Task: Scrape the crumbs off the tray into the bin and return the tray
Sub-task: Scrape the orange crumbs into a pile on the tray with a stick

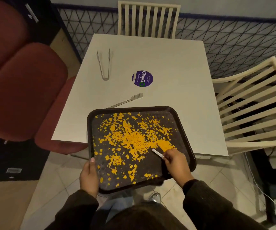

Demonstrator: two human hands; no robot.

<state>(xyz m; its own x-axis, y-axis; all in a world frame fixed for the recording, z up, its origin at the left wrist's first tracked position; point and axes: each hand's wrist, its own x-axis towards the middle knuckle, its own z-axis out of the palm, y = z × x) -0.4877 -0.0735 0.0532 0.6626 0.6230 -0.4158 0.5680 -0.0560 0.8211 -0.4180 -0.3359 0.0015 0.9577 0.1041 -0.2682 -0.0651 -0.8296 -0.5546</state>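
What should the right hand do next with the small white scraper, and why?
Probably sweep the white scraper through the orange crumbs to gather them: they lie scattered across the tray, no bin is in view, and the left hand already steadies the tray's near edge while the right hand holds the scraper.

You have orange-yellow crumbs [134, 140] on a dark, speckled tray [140, 108], a white table [175, 67] with a purple round sticker [142, 78], silvery tongs [103, 65], cream chairs [148, 19], perhaps reddish-brown cushions [18, 90].
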